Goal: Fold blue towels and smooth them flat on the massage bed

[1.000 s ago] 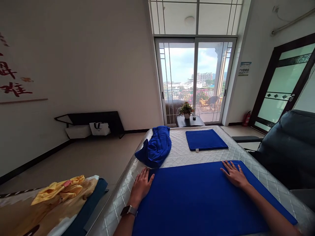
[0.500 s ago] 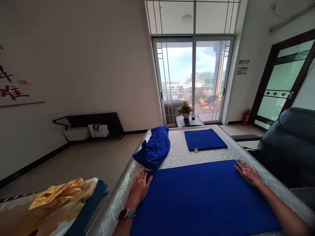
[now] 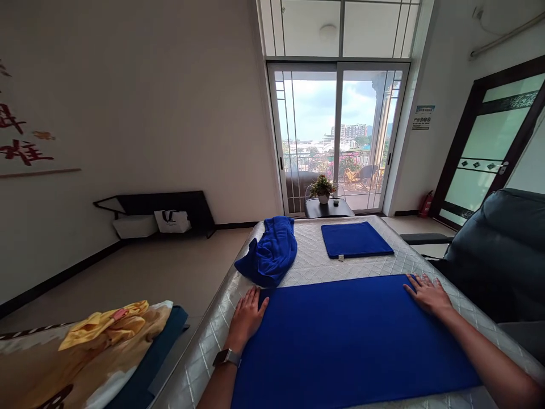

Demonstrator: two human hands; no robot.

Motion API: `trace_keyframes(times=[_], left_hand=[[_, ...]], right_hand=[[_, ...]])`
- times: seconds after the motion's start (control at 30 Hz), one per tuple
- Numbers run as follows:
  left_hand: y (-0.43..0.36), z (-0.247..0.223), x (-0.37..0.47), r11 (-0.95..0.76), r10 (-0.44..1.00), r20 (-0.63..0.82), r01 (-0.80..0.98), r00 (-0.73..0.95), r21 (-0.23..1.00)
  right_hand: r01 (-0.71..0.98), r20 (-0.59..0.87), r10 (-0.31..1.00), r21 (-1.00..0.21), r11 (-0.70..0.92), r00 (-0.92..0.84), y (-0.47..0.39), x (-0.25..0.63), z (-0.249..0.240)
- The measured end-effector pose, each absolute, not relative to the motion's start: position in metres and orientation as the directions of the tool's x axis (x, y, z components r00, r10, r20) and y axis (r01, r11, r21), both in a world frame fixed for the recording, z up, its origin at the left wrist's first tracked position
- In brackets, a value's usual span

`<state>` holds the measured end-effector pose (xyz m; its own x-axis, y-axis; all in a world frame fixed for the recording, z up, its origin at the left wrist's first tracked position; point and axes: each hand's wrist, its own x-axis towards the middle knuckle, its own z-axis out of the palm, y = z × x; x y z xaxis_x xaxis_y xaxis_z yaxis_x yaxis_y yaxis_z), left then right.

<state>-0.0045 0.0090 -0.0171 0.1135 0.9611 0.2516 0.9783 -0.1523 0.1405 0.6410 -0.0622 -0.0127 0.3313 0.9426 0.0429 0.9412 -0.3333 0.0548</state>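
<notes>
A large blue cloth (image 3: pixel 340 341) lies spread smooth over the near part of a white quilted mattress (image 3: pixel 309 250). My left hand (image 3: pixel 248 315) rests flat at its far left corner, fingers stretched forward and thumb on the cloth. At the far right corner my right hand (image 3: pixel 430 295) lies flat with its fingers spread. A crumpled blue cloth (image 3: pixel 272 253) sits just beyond my left hand at the mattress edge. Farther off, a folded blue cloth (image 3: pixel 356 240) with a small white tag lies flat. Neither hand grips anything.
On the left is a surface with tan bedding (image 3: pixel 97 363) and a yellow cloth (image 3: pixel 106 326). A dark recliner (image 3: pixel 511 250) stands at right. Beyond the mattress is a small table (image 3: pixel 327 210) with a potted plant (image 3: pixel 323 190), before sliding glass doors (image 3: pixel 306 125).
The view has shifted slightly, so the mattress and cloths appear a little higher. Both hands stay flat on the large cloth's far corners.
</notes>
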Motion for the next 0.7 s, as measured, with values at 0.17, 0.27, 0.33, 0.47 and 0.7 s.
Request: trace_keyframes(times=[0.17,0.27,0.33,0.47,0.7], left_hand=[[0.006,-0.014,-0.002,-0.149,0.961,0.253,0.977,0.107,0.152],[0.005,-0.013,-0.001,-0.148,0.962,0.254,0.976,0.104,0.159],[0.005,-0.012,-0.001,-0.145,0.962,0.256,0.976,0.1,0.165],[0.005,-0.013,-0.001,-0.148,0.959,0.264,0.975,0.101,0.164],[0.006,-0.015,-0.001,-0.144,0.956,0.273,0.983,0.108,0.117]], right_hand=[[0.922,0.193,0.924,0.141,-0.36,0.331,-0.064,0.606,0.003],[0.926,0.237,0.926,0.167,-0.337,0.295,-0.068,0.555,0.01],[0.948,0.238,0.939,0.143,-0.286,0.248,-0.076,0.502,0.015],[0.995,0.137,0.988,-0.081,-0.058,0.069,-0.11,0.373,0.026],[0.835,0.086,0.956,-0.47,0.287,-0.28,-0.16,0.216,0.044]])
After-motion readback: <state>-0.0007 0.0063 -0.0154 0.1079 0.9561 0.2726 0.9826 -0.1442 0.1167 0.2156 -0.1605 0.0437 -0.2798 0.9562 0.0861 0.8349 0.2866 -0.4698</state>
